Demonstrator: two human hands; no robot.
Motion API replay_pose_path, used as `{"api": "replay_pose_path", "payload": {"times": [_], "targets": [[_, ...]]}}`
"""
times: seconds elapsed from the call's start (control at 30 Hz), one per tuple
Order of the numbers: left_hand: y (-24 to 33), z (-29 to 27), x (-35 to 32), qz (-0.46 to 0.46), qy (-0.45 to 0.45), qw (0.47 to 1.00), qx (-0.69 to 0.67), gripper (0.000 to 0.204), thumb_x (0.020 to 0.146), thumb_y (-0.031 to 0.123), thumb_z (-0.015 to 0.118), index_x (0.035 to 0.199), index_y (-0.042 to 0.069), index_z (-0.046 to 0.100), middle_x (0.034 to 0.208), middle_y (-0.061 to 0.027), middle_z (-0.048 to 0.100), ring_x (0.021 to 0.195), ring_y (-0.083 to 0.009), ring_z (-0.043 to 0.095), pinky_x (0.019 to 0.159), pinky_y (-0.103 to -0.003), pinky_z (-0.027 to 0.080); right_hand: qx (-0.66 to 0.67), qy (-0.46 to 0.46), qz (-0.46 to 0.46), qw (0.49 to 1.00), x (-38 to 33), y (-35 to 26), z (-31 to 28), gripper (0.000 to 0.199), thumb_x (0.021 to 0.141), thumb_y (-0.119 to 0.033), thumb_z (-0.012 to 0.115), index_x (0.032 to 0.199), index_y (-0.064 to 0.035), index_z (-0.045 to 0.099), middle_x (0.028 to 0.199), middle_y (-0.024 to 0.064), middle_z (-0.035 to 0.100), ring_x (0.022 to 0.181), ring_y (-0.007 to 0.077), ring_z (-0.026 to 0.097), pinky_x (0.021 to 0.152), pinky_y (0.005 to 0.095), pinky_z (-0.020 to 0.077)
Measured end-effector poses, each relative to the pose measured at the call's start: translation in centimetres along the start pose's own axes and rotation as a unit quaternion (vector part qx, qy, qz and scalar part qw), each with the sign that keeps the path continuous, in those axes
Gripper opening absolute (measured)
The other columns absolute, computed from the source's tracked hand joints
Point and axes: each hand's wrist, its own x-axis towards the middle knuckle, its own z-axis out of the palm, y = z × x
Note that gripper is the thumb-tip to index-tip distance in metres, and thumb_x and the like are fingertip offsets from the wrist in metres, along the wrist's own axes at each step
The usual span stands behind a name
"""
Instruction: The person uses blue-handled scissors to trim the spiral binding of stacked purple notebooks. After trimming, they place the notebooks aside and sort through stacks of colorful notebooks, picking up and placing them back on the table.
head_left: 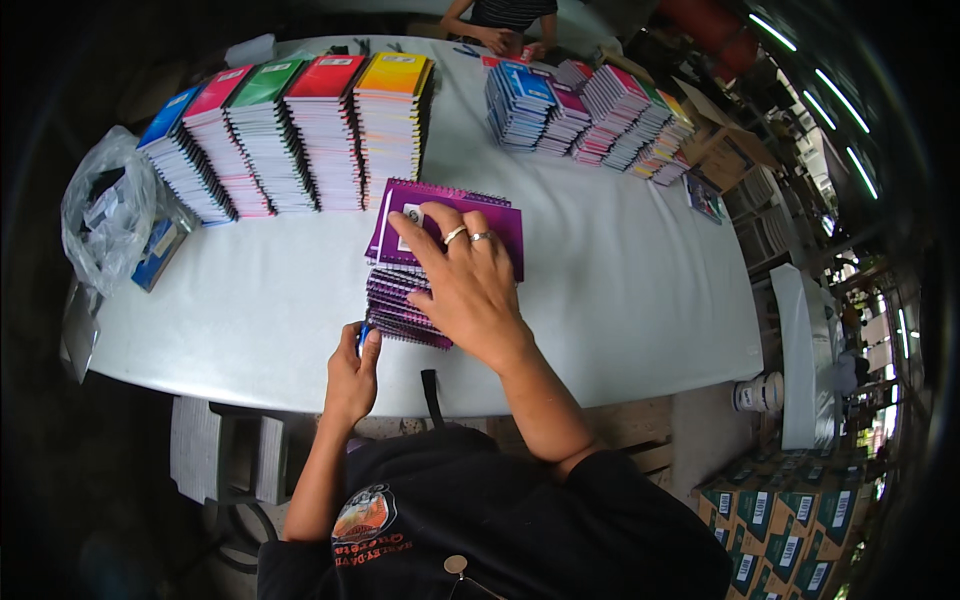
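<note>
Five tall notebook stacks [325, 140] standing; our purple pile [398, 298] seemingly unfinished, right fingers [420, 243] spread over it, left fingers [371, 350] pinching something blue [362, 337].

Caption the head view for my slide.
Right hand over purple spiral notebooks, left hand holding a blue object beside them.

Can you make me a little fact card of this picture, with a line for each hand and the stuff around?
Left hand: holds a small blue thing, kind unclear
Right hand: spread over purple notebooks
Table: covered in white
On the left: five tall notebook stacks, clear plastic bag
Far right: more colourful notebook stacks
Across: another person
</note>
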Motion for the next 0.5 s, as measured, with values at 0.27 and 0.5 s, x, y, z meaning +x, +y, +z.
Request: {"api": "replay_pose_path", "payload": {"times": [0.27, 0.5], "targets": [[-2.8, -1.5, -0.1, -0.145, -0.284, 0.766, -0.558, 0.057, 0.093, 0.049, 0.033, 0.116, -0.002, 0.047, 0.098, -0.0172, 0.056, 0.094, -0.0313, 0.059, 0.085, -0.052, 0.047, -0.015, -0.011, -0.009, 1.000, 0.1, -0.1, -0.1, 0.073, 0.058, -0.017, 0.080, 0.124, -0.0189, 0.049, 0.117, 0.0055, 0.046, 0.104, 0.0250, 0.045, 0.082, 0.0373, 0.0422], [-3.2, -1.6, 0.3, -0.140, -0.332, 0.697, -0.620, 0.057, 0.095, 0.048, 0.028, 0.115, -0.001, 0.049, 0.083, -0.0086, 0.053, 0.074, -0.0216, 0.057, 0.076, -0.043, 0.052, -0.025, -0.013, 0.012, 1.000, 0.3, -0.4, 0.1, 0.075, 0.056, -0.016, 0.081, 0.124, -0.0227, 0.051, 0.119, 0.0018, 0.047, 0.105, 0.0251, 0.044, 0.087, 0.0385, 0.0427]]}}
